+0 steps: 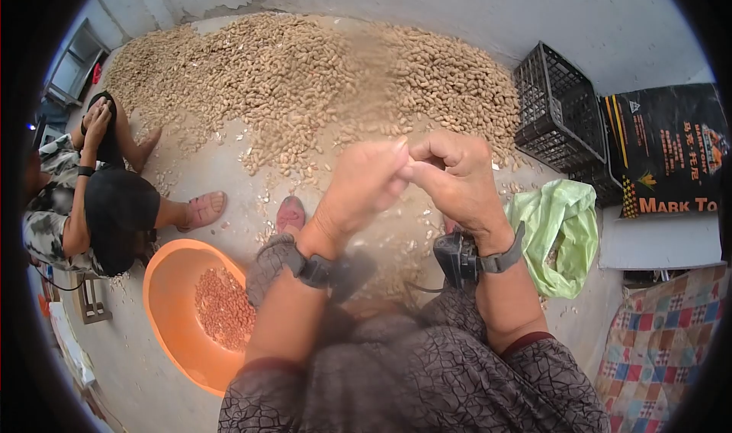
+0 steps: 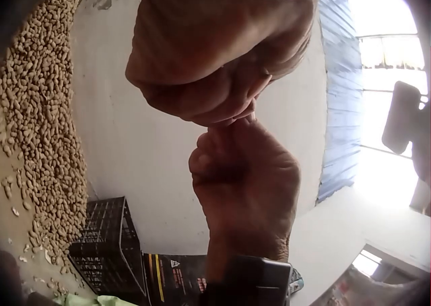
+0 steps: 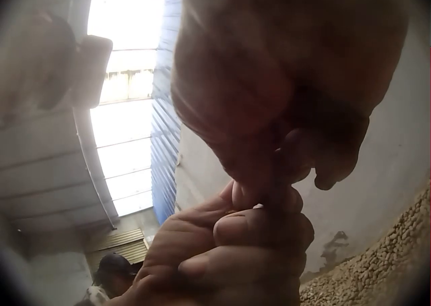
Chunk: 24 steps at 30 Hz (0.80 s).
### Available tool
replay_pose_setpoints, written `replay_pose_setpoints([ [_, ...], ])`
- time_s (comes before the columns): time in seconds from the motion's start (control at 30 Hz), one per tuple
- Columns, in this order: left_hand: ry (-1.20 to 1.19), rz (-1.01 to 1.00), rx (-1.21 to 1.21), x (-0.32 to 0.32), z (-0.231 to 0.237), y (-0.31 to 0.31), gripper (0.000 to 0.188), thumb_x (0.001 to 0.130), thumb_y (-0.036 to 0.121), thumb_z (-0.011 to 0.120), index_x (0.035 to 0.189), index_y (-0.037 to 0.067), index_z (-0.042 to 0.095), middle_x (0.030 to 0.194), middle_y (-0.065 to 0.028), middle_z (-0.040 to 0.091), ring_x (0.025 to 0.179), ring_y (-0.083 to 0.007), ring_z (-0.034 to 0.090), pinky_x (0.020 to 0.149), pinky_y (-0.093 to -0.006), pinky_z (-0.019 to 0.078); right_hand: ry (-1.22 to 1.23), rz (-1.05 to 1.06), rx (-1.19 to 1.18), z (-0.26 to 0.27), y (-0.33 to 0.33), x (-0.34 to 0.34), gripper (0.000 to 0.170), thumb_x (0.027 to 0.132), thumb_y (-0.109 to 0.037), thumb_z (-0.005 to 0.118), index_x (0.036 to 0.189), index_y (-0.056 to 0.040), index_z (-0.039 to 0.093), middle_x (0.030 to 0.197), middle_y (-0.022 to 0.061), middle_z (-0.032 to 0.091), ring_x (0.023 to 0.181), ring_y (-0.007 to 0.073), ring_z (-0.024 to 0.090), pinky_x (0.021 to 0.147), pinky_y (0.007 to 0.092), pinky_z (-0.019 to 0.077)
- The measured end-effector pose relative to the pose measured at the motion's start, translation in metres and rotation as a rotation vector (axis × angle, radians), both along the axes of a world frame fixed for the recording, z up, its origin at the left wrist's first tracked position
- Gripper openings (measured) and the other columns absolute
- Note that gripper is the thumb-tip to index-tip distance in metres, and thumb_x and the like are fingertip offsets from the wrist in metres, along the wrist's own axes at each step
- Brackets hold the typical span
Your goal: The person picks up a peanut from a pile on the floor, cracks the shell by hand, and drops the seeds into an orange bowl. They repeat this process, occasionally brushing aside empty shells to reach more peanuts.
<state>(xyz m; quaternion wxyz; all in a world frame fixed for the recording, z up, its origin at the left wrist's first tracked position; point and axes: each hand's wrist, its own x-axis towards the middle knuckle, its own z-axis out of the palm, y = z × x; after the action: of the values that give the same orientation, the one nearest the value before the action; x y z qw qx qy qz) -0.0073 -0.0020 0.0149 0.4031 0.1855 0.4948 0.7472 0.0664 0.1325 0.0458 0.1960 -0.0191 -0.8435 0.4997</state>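
In the head view my left hand (image 1: 364, 183) and my right hand (image 1: 457, 175) meet at the fingertips above the floor, blurred by motion. The left wrist view has my left hand (image 2: 219, 50) with curled fingers, its tips touching those of my right hand (image 2: 249, 185). Curled fingers of my left hand (image 3: 229, 252) also touch my right hand (image 3: 276, 83) in the right wrist view. Whether anything small lies between the fingertips is hidden. Beyond the hands a wide heap of unshelled peanuts (image 1: 282, 74) lies along the wall.
An orange basin (image 1: 171, 311) holding reddish kernels (image 1: 221, 303) stands at the left. Beside it a person (image 1: 69, 204) sits. To the right are a black crate (image 1: 553, 105), a pale green bag (image 1: 560, 227), a black printed sack (image 1: 671, 151) and a checked cloth (image 1: 663, 341).
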Motion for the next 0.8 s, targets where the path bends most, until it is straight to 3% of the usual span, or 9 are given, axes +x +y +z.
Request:
replay_pose_setpoints([
  [0.2, 0.009, -0.018, 0.006, 0.002, 0.004, -0.003, 0.029, 0.091, 0.026, 0.049, 0.072, 0.005, 0.056, 0.06, 0.0047, 0.045, 0.053, -0.0042, 0.037, 0.045, -0.0211, 0.0279, 0.036, 0.089, -0.14, -0.003, 0.001, 0.0, 0.005, 0.073, -0.001, 0.065, 0.075, 0.0022, 0.064, 0.07, 0.0052, 0.063, 0.062, 0.0078, 0.056, 0.056, 0.021, 0.0439],
  [0.27, 0.0, -0.017, 0.029, 0.003, 0.001, -0.002, 0.027, 0.091, 0.025, 0.049, 0.074, 0.005, 0.056, 0.061, 0.0047, 0.046, 0.052, -0.0044, 0.037, 0.045, -0.0215, 0.0281, 0.048, 0.067, -0.351, -0.002, -0.002, -0.001, 0.006, 0.076, -0.002, 0.063, 0.072, 0.0021, 0.063, 0.063, 0.0056, 0.062, 0.058, 0.0086, 0.056, 0.051, 0.0238, 0.0428],
  [0.33, 0.518, 0.044, 0.027, 0.001, -0.007, 0.001, 0.026, 0.094, 0.024, 0.045, 0.083, 0.002, 0.053, 0.063, 0.0008, 0.046, 0.044, -0.0028, 0.033, 0.038, -0.0158, 0.0255, 0.05, 0.065, -0.328, -0.003, -0.004, -0.001, 0.006, 0.077, -0.002, 0.063, 0.073, 0.0022, 0.063, 0.064, 0.0052, 0.062, 0.059, 0.0085, 0.056, 0.052, 0.0234, 0.0431],
  [0.37, 0.517, 0.048, 0.027, 0.0, -0.009, 0.0, 0.026, 0.094, 0.024, 0.045, 0.083, 0.002, 0.053, 0.063, 0.0008, 0.046, 0.044, -0.0028, 0.033, 0.038, -0.0158, 0.0255, 0.053, 0.064, -0.306, -0.004, -0.005, -0.001, 0.006, 0.078, -0.002, 0.062, 0.074, 0.0024, 0.063, 0.065, 0.0049, 0.062, 0.06, 0.0083, 0.056, 0.052, 0.0231, 0.0435],
  [0.43, 0.142, 0.006, 0.043, 0.0, -0.005, -0.003, 0.025, 0.094, 0.023, 0.045, 0.085, 0.002, 0.053, 0.064, 0.0011, 0.046, 0.043, -0.0027, 0.033, 0.038, -0.0152, 0.0256, 0.018, 0.071, -0.352, -0.006, -0.003, -0.003, 0.004, 0.078, -0.002, 0.062, 0.076, 0.0022, 0.062, 0.066, 0.0043, 0.061, 0.061, 0.0082, 0.056, 0.053, 0.0225, 0.044],
  [0.47, 0.142, 0.006, 0.043, 0.001, -0.003, -0.005, 0.025, 0.094, 0.023, 0.045, 0.085, 0.002, 0.053, 0.064, 0.0011, 0.046, 0.043, -0.0027, 0.033, 0.038, -0.0152, 0.0256, -0.017, 0.074, -0.397, -0.006, -0.001, -0.003, 0.003, 0.078, -0.001, 0.062, 0.078, 0.002, 0.062, 0.068, 0.0037, 0.061, 0.062, 0.0081, 0.056, 0.054, 0.022, 0.0445],
  [0.53, -0.226, -0.054, 0.215, 0.002, 0.0, -0.007, 0.026, 0.095, 0.025, 0.045, 0.086, 0.002, 0.054, 0.065, 0.0019, 0.047, 0.043, -0.0026, 0.034, 0.037, -0.0148, 0.0258, -0.032, 0.079, -0.501, -0.005, 0.001, -0.003, 0.004, 0.079, -0.002, 0.062, 0.08, 0.0018, 0.062, 0.07, 0.0034, 0.061, 0.063, 0.008, 0.056, 0.055, 0.0214, 0.0448],
  [0.63, -0.415, 0.005, 0.264, -0.001, 0.004, -0.009, 0.021, 0.094, 0.021, 0.049, 0.081, 0.006, 0.055, 0.065, 0.0037, 0.046, 0.047, -0.0024, 0.036, 0.041, -0.0159, 0.0293, -0.031, 0.066, -0.544, -0.003, -0.001, -0.004, 0.006, 0.08, -0.004, 0.063, 0.083, 0.0017, 0.061, 0.074, 0.0034, 0.061, 0.065, 0.008, 0.056, 0.058, 0.0208, 0.0455],
  [0.8, -0.396, 0.092, 0.262, 0.003, -0.004, -0.002, 0.027, 0.095, 0.03, 0.049, 0.084, 0.007, 0.056, 0.065, 0.0049, 0.046, 0.047, -0.0016, 0.036, 0.041, -0.0152, 0.0273, 0.037, 0.052, -0.482, -0.005, -0.013, -0.005, 0.009, 0.08, -0.003, 0.064, 0.088, 0.0021, 0.062, 0.079, 0.0046, 0.063, 0.071, 0.0088, 0.059, 0.061, 0.0212, 0.0472],
])
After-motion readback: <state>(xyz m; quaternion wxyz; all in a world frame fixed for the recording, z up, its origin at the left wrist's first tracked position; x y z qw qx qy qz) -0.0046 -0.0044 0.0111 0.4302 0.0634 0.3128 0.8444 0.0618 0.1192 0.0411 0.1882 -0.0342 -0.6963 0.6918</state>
